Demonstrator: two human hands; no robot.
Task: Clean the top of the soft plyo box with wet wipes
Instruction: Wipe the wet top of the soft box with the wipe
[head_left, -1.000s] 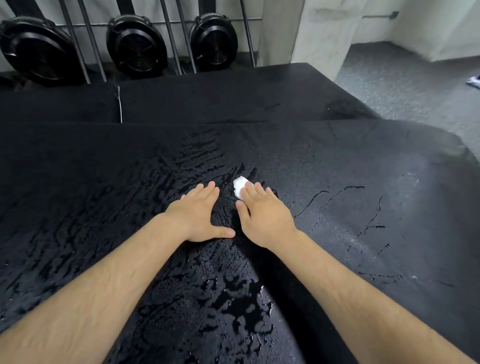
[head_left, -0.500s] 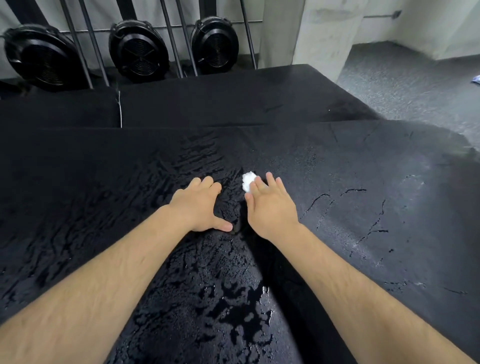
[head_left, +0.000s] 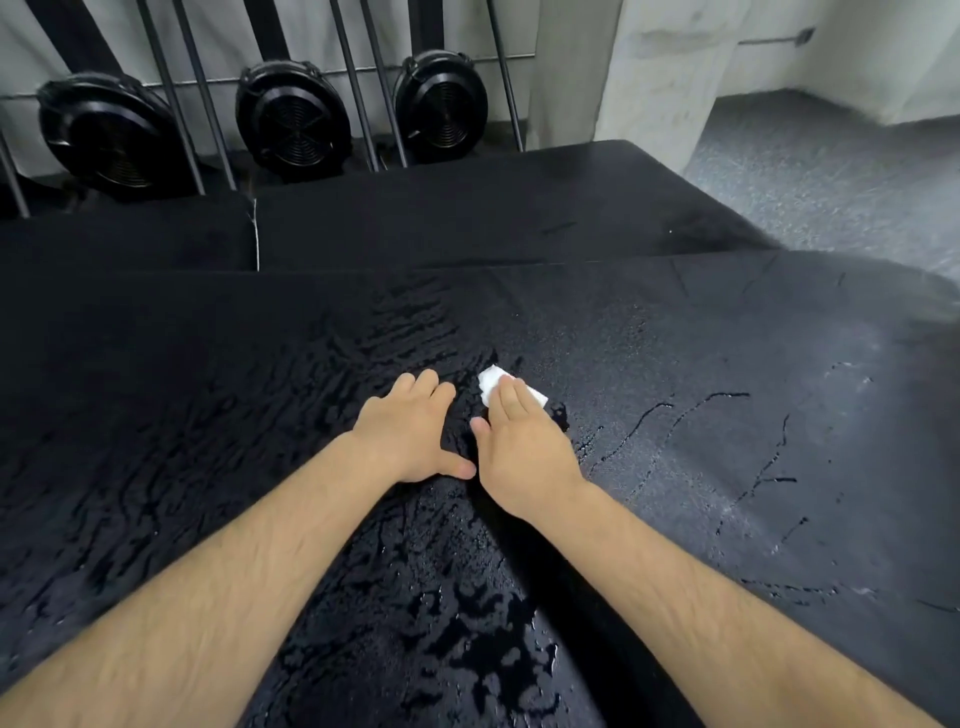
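Observation:
The black soft plyo box fills most of the head view, its top wet and streaked on the left and middle, drier with thin trickles on the right. A small white wet wipe lies near the middle of the top. My right hand presses flat on the wipe with straight fingers, covering most of it. Just to its left, my left hand rests flat on the wet surface, its thumb pointing toward the right hand.
A second black padded box sits lower behind this one, with another to its left. Three black round fans stand behind slanted metal bars at the back. Grey carpet floor lies to the right, beside a concrete pillar.
My right hand has slid the wipe slightly further away and to the right, so more of the wipe shows. The left hand stays pressed on the box.

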